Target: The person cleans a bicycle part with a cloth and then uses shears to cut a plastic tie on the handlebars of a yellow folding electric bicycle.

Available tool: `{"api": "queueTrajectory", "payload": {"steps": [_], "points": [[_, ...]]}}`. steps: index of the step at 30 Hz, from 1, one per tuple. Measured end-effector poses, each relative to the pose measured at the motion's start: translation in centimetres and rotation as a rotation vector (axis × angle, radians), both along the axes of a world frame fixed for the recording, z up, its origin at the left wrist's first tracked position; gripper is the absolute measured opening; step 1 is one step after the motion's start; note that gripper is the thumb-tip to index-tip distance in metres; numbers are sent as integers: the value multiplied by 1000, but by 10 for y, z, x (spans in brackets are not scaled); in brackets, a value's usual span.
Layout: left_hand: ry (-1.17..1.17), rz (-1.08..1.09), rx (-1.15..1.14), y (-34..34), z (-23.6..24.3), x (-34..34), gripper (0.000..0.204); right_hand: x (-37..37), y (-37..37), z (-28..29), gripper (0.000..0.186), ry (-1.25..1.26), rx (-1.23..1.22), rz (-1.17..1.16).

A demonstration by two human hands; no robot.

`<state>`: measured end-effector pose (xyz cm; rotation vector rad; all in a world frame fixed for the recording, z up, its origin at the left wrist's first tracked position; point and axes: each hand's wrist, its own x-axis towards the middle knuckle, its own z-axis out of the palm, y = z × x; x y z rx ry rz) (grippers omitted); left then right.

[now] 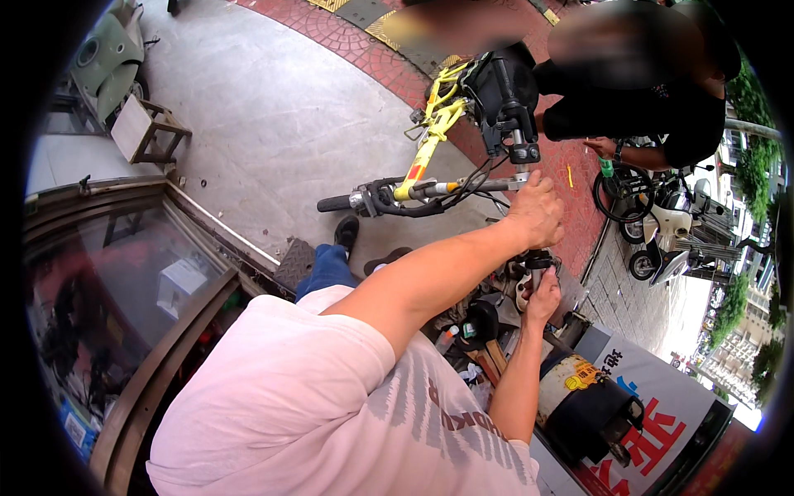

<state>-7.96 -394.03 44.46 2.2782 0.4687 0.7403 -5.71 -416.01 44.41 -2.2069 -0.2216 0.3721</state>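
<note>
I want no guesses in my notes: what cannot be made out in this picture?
Head view:
Left hand: palm, hidden by its own back.
Dark piece at the right hand: exact kind, too small.
Green scooter: part cut off by the dark rim.
Person in black: partly lost in a blurred patch.

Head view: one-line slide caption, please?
Left hand at a silver metal part of a yellow-framed bike, right hand gripping a dark part nearby.

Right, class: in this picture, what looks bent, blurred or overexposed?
Head view: the brown frame at left bows toward the rim; head view, upper right: the person in black is partly blurred; head view, far right: the distant street is washed out.
</note>
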Motion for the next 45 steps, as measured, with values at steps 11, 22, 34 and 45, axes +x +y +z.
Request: {"api": "queueTrajectory", "payload": {"steps": [11, 22, 34, 45], "points": [[-35, 24, 39, -3, -4, 2, 34, 5, -8, -5, 47, -15, 15, 24], [-10, 6, 29, -3, -5, 3, 34, 4, -6, -5, 49, -51, 13, 29], [54, -7, 55, -1, 1, 0, 38, 7, -8, -11, 52, -101, -5, 44], [122, -28, 48, 3, 3, 3, 38, -22, 22, 21, 33, -691, -244, 289]]}}
